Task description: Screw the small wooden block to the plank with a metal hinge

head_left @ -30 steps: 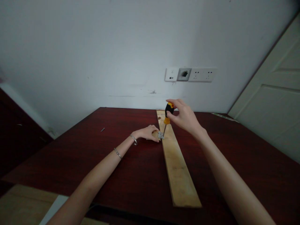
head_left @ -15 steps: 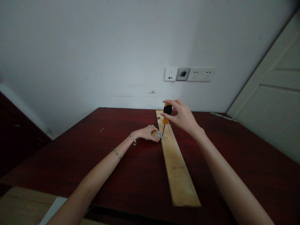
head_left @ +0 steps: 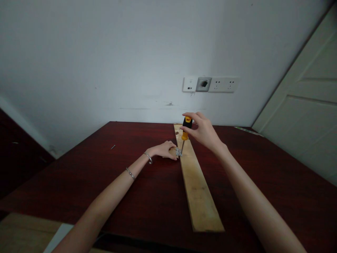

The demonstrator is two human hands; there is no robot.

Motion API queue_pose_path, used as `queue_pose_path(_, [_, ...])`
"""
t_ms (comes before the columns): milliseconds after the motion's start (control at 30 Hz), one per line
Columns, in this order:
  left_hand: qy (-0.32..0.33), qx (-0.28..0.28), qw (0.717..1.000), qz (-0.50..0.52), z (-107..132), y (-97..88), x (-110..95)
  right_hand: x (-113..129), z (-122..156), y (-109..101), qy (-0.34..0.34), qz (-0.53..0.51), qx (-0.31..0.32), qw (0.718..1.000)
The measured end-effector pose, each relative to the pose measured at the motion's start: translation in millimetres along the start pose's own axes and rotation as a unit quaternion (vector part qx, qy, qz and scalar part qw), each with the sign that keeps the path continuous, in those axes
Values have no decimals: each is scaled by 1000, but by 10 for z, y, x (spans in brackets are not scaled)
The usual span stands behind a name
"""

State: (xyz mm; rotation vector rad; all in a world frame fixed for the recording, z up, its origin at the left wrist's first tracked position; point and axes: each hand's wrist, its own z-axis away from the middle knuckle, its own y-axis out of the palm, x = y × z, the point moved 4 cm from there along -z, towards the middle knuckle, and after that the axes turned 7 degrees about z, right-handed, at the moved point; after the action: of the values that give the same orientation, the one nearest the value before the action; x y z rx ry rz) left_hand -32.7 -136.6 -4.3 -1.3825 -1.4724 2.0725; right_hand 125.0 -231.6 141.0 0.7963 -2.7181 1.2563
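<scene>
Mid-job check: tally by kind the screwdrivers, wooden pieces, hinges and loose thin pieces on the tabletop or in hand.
Screwdriver: 1
Wooden pieces: 2, the long board and the small block
Metal hinge: 1
Loose thin piece, too small to identify: 1
Total: 5

white wall point(head_left: 118, 63) with smudges point(head_left: 170, 104), row of plug sockets point(head_left: 212, 85) on it, pale door point(head_left: 312, 105) at right, dark red table point(head_left: 79, 175) by the wall, thin strip point(head_left: 248, 131) near its back edge
</scene>
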Motion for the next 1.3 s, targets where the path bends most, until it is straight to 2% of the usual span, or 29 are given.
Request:
queue_pose_path(133, [-4,2,1000,4,-5,2,19,-24,-9,25,-23,-19,-19,999])
queue_pose_path(467, [-1,4,1000,-10,2,4,-12,-86,-8,21,-19,-39,-42,998])
queue_pose_path(767, [7,15,1000,-18,-8,13,-17,-102,-12,-99,12,-64,-73,995])
queue_pose_path(1000, [1,23,999,-34,3,-13,-47,-173,-17,-205,30,-52,-126,990])
queue_pose_path(1200, [97,-87,992,-3,42,-190,-283,-246,-16,-304,51,-33,-166,984])
queue_pose_path(1300, [117,-75,990,-12,34,-165,-412,-284,-17,-340,59,-28,-180,982])
